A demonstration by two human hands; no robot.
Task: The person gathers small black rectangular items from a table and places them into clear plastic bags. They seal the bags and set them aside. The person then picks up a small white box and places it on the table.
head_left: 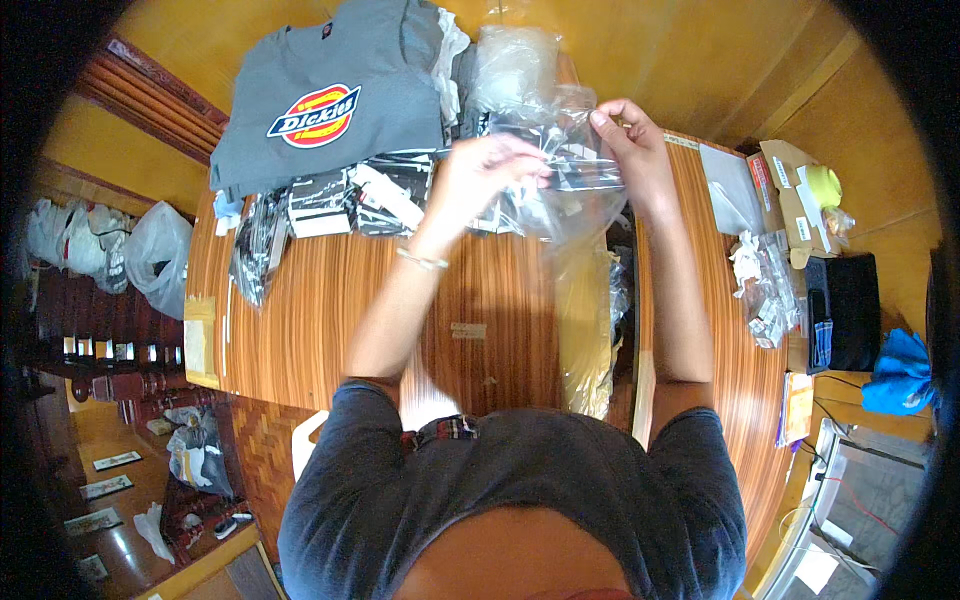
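Over the far part of the wooden table, a clear plastic bag [572, 205] hangs stretched between my two hands. My right hand [634, 150] pinches its right edge between thumb and fingers. My left hand [488, 172], slightly blurred and brightly lit, closes its fingers on the bag's left side. Behind the bag lies a stack of clear plastic packaging [515, 68]. Just left of it, a folded grey T-shirt [395, 70] with a red, yellow and blue chest print rests on top of black-and-white packages [320, 204].
The striped wooden table [350, 300] stretches in front of me. A strip of yellowish plastic [585, 340] runs beside a dark gap at my right. Farther right are small plastic packets [770, 300], a cardboard box [795, 195] and a blue cloth [898, 372]. White plastic bags [160, 255] hang at left.
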